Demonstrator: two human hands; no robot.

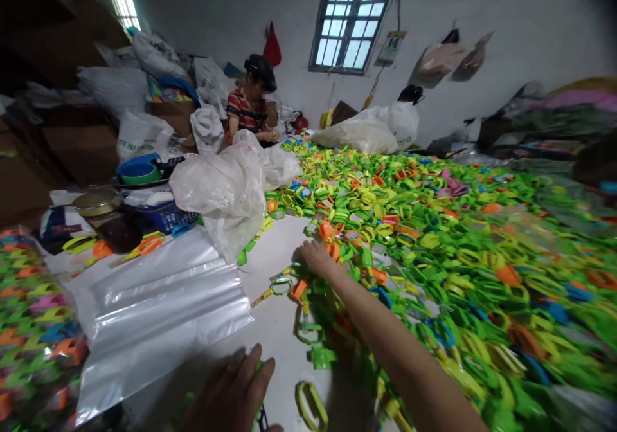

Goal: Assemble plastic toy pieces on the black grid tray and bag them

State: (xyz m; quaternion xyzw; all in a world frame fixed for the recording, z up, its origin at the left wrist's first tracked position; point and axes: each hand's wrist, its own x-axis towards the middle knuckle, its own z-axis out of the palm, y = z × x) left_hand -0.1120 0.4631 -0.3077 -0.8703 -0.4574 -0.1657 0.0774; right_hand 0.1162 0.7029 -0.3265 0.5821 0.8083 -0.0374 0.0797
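My left hand [234, 387] is low at the front, dark and partly cut off by the lower edge. Its fingers are spread apart over the white tabletop [277, 329], with a bit of green plastic showing beside them. Stretched forward, my right hand [317, 258] is at the near edge of a large heap of plastic pieces [385, 207], green, yellow, orange and blue. Its fingers bend down among the pieces; what they grip is hidden. Between my hands lie a green oval ring piece [310, 334] with a patterned strip and a yellow oval ring [311, 406].
Clear plastic bags [168, 323] lie flat at left, beside a crumpled translucent bag [226, 184]. Behind them stand a lidded jar [108, 216] and a blue basket [166, 216]. A co-worker [250, 107] sits at the far side. Bagged colourful pieces [36, 329] are at far left.
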